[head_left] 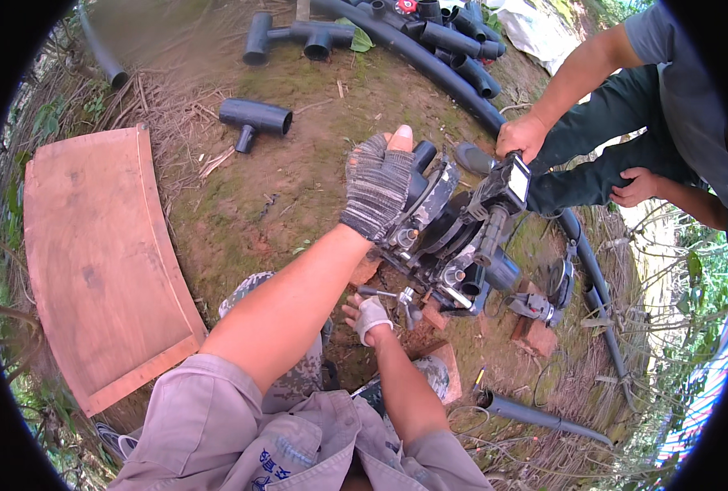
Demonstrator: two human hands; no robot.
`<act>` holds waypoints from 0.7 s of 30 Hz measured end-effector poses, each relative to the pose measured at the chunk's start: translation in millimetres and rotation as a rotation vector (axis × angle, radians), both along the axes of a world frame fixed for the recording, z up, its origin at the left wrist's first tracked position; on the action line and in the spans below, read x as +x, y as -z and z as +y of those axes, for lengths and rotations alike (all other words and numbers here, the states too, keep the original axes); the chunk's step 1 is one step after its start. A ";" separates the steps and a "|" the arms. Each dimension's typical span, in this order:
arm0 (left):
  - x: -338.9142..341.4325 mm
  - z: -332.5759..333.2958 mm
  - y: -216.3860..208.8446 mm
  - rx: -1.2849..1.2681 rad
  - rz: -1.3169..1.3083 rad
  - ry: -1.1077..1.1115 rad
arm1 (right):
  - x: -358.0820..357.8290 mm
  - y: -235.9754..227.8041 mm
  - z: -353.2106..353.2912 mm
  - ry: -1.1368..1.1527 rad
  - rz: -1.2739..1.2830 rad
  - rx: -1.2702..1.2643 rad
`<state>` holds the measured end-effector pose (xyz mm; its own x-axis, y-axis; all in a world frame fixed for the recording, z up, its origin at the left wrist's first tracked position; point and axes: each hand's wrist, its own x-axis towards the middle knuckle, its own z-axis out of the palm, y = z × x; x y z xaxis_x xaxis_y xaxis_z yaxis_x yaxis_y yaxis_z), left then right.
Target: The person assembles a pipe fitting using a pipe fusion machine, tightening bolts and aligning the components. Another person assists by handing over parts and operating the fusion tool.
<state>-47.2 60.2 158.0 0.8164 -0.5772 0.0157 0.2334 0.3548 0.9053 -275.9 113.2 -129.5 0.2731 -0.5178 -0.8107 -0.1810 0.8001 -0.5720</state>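
A pipe-clamping machine [441, 217] with metal clamps, bolts and rods rests at the centre, a black plastic pipe [423, 154] jutting from its far side. My left hand [380, 184], in a striped grey knit glove with bare fingertips, is closed on that pipe. Close to the machine's near side, my right hand [368, 317] has its fingers apart beside a metal crank handle [378, 291]; a pale wrap covers its palm. A co-worker's hand [523, 137] grips a black handle of a device with a small screen [518, 180] at the machine's right side.
A wooden board [106, 262] lies at left. Black T-shaped pipe fittings [256, 116] sit on the ground ahead, with a pile of pipes [454, 41] at the far right. Bricks [534, 334] and a clamp-like metal part [536, 307] stand right of the machine, near a loose pipe [536, 415].
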 end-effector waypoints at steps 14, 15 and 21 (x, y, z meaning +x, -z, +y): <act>0.2 -0.2 2.2 -0.037 0.015 0.080 | -40.2 -105.3 -13.4 -0.118 0.369 -0.964; -1.3 -1.6 0.7 -0.045 0.014 0.080 | -47.3 -101.9 -13.6 -0.263 0.555 -1.114; 6.9 4.4 9.2 -0.134 0.080 0.138 | -35.6 -121.7 1.2 -0.673 1.032 -1.490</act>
<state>-40.3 64.6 148.8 0.7315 -0.6807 0.0379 0.3578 0.4307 0.8286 -311.5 114.3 -7.9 0.4701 -0.8677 0.1614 -0.8653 -0.4892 -0.1097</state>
